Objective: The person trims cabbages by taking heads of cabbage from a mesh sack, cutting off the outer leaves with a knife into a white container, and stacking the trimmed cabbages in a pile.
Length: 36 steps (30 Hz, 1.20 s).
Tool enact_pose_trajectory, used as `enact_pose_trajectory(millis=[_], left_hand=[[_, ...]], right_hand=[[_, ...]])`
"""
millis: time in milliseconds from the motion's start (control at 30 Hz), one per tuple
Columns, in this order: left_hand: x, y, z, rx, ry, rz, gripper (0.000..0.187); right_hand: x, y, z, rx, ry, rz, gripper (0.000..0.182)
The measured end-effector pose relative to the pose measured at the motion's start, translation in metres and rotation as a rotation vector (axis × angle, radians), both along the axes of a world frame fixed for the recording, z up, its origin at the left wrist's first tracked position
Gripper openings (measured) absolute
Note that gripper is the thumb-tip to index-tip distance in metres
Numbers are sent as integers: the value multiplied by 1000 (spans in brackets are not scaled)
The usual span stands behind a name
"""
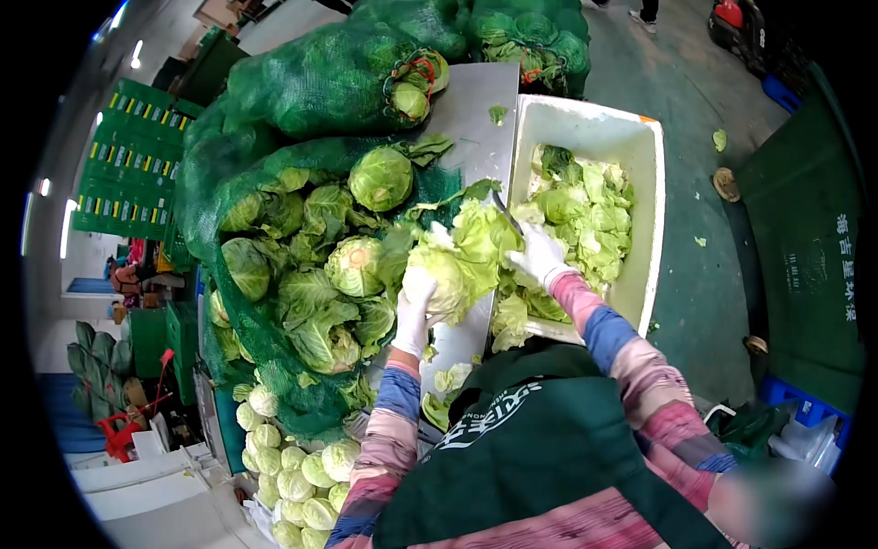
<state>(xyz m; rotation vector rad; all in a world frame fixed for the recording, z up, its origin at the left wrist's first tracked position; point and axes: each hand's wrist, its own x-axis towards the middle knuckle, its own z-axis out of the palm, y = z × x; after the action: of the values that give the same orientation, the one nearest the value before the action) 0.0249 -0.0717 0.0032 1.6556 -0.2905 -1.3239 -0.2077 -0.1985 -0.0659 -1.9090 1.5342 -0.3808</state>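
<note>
My white-gloved left hand (413,309) is wrapped round the side of a pale green cabbage (446,284) above the metal table (485,110). Loose outer leaves (483,242) stand away from the head on its right side. In my gloved right hand (541,256) is a knife (504,211), its dark blade pointing up and left beside those leaves; the fingers hide its handle. To the left, an opened green net sack (265,352) holds several untrimmed cabbages (354,265). On the right, a white foam box (647,210) contains torn-off cabbage leaves (585,215).
Full green net sacks (311,82) lie at the back of the table. Trimmed cabbages (293,485) are piled at the lower left. A large green bin (805,238) stands at the right, and leaf scraps (720,140) lie on the floor. Green crates (128,165) are stacked far left.
</note>
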Motion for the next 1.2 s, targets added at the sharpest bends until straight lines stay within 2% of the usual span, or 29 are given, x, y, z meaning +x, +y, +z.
enact_pose_trajectory(millis=[67,100,133,200,267,300,333,367,400,433,467,533,567,600,633,667,700,733,800,833,867,900,933,1000,1067,1100,1133,1167,1200], left_hand=[[-17,2,0,-73,-78,25,77],[-24,3,-6,-73,-68,33,77],[-28,5,-13,-149,-165,9,79],[-31,9,-17,-228,-261,-7,81],[-31,16,-17,-307,-192,-21,85],[-30,20,-17,-308,-195,-9,85],[-30,26,-17,-329,-224,-44,86],[-30,32,-17,-351,-254,-84,87],[-29,32,-17,-382,-284,-128,89],[-28,36,-25,-406,-382,-172,89],[-29,37,-21,-407,-384,-166,89],[-35,39,-9,-346,-240,-111,91],[-38,33,-13,-279,-153,-2,92],[-37,28,-25,-276,-145,6,92],[-36,23,-40,-282,-315,-6,91],[-36,22,-54,-290,-487,-20,90],[-38,20,-55,-342,-628,-93,93],[-41,21,-46,-342,-623,-84,93],[-45,28,-29,-339,-839,-296,99],[-43,27,-34,-393,-669,-233,102],[-39,30,-32,-390,-672,-224,102],[-38,35,-20,-305,-855,-330,102],[-36,39,-13,-216,-1033,-438,102],[-22,47,-13,-240,-1008,-471,100],[-10,56,-11,-374,-556,-409,96],[-7,64,-1,-250,-370,-323,94],[-5,66,-1,-251,-374,-324,94],[-3,68,-2,-259,-182,-147,97],[-3,71,-3,-262,13,34,100]], right_hand=[[5,9,66,167,-180,56,92],[13,20,78,235,-461,67,94],[21,28,100,351,-429,117,97],[49,48,63,90,-399,146,88],[56,42,39,232,-457,41,71],[59,44,12,114,-514,-67,56],[49,35,20,256,-431,-79,51],[38,25,19,296,-281,-106,46],[26,18,-7,241,-266,-149,42],[11,9,-8,161,-61,-110,43],[-2,-1,-9,372,-15,-105,54],[-16,8,7,-60,165,10,68],[-16,14,48,6,51,39,73],[-8,20,83,73,-61,68,79],[2,26,72,6,-339,126,84],[21,34,42,-205,-516,194,86],[30,42,58,-232,-511,303,87],[36,46,85,-75,-273,354,77],[47,44,63,-12,-293,323,62],[45,42,58,42,-306,283,53],[40,39,53,98,-319,243,45],[35,37,43,120,-365,156,36],[26,33,50,117,-249,150,31],[15,24,17,58,-174,89,29],[2,15,-5,86,-43,-20,29],[-9,9,-16,104,-9,-70,31],[-21,3,-23,122,23,-123,33],[-33,-3,-25,129,85,-92,47],[-35,2,-13,3,227,-87,62]])
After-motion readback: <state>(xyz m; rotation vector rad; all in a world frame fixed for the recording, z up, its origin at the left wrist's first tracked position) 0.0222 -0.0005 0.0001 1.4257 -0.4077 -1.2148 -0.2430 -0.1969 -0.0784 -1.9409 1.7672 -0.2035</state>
